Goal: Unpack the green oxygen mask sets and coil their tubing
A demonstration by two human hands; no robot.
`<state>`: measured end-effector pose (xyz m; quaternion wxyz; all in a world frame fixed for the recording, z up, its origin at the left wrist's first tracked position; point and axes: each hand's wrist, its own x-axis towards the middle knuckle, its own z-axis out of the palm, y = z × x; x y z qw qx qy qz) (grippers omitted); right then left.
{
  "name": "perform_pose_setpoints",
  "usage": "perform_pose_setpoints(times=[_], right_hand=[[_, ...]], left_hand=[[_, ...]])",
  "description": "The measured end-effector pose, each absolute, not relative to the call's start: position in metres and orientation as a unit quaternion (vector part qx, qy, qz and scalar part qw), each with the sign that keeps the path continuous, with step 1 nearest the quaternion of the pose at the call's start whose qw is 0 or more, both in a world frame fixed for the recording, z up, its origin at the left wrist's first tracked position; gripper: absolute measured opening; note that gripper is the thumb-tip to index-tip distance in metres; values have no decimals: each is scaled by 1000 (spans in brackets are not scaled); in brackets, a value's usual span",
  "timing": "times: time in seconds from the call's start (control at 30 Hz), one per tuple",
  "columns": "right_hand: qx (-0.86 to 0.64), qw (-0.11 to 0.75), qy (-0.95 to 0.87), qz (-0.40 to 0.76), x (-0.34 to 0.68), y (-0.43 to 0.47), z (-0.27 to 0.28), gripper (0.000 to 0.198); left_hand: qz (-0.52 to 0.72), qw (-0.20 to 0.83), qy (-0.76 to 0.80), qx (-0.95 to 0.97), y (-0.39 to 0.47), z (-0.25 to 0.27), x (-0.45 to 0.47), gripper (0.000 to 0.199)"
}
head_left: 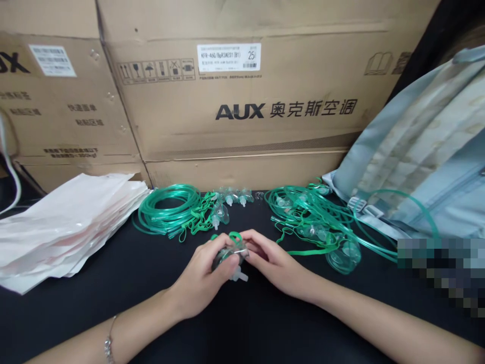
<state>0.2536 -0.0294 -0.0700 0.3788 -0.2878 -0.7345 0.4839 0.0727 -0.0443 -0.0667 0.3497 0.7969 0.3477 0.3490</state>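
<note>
Between my two hands, low over the black table, is a clear green oxygen mask (239, 251) with a whitish connector (239, 276) pointing toward me. My left hand (206, 270) wraps round its left side, thumb across the front. My right hand (271, 263) has its fingers closed at the mask's right edge, where a loop of green elastic strap (235, 236) shows. Beyond my left hand lie a coil of green tubing (168, 207), bunched green straps (202, 215) and several more masks (231, 196). Right of my right hand is a tangle of tubing (306, 202) with another mask (344, 256).
White plastic bags (71, 217) are stacked at the left. Large cardboard boxes (242, 136) stand along the back. A light blue backpack (413, 116) leans at the right, with a tube loop (426, 215) in front of it. The table surface (242, 323) is black.
</note>
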Motion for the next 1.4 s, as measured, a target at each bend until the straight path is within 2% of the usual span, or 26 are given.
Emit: perform_pose_setpoints(times=[0.07, 0.17, 0.23, 0.37, 0.63, 0.73, 0.83, 0.93, 1.03, 1.1, 1.23, 1.4], right_hand=[[-295, 341, -804, 387, 254, -32, -69, 12], [-266, 278, -892, 237, 260, -32, -64, 26], [-269, 232, -917, 179, 266, -30, -59, 30], [-291, 189, -929, 131, 271, -30, -52, 32], [-191, 144, -971, 26, 258, -42, -58, 25], [-192, 101, -976, 19, 261, -40, -59, 22], [-267, 89, -959, 28, 269, -36, -53, 21], [-337, 153, -928, 31, 270, -36, -47, 12], [-330, 265, -904, 70, 262, -42, -48, 38], [-315, 295, -892, 134, 254, -46, -53, 39], [-360, 275, -858, 243, 248, -47, -63, 21], [-343, 243, -880, 223, 256, -38, -57, 23]], left_hand=[[335, 360, 343, 800, -44, -66, 73, 34], [324, 394, 332, 794, -43, -65, 72, 38], [335, 428, 323, 775, -41, -65, 70, 41], [364, 488, 339, 718, -40, -67, 67, 43], [423, 635, 373, 528, -43, -63, 69, 34], [449, 652, 398, 463, -39, -60, 68, 35], [441, 647, 382, 491, -36, -63, 67, 38], [390, 608, 354, 594, -35, -69, 65, 40], [346, 537, 348, 686, -35, -72, 65, 37], [333, 512, 344, 713, -34, -72, 65, 36], [327, 507, 354, 715, -33, -71, 65, 33], [325, 470, 349, 743, -37, -64, 63, 22]])
